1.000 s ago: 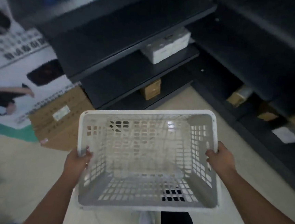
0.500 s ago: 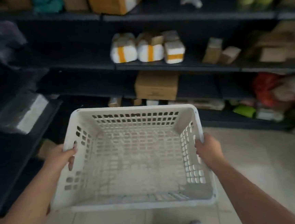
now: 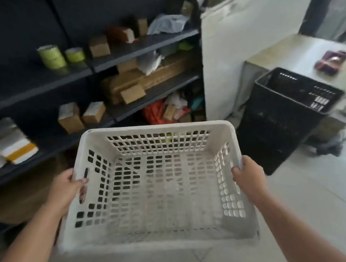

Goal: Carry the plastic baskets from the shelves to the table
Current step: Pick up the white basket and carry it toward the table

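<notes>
An empty white plastic basket with slotted walls hangs in front of me at waist height. My left hand grips its left rim, fingers through the handle slot. My right hand grips its right rim. The table, pale-topped, stands at the upper right, beyond the basket. Dark shelves run along the left.
A tall black plastic crate stands on the floor between me and the table. A reddish object lies on the table. The shelves hold cardboard boxes, green tubs and bags. A white cabinet side stands beside the shelves. Pale tiled floor lies to the right.
My view has swung to the right along the shelves; the table and black crate have come into sight. Both hands keep the same hold on the basket.
</notes>
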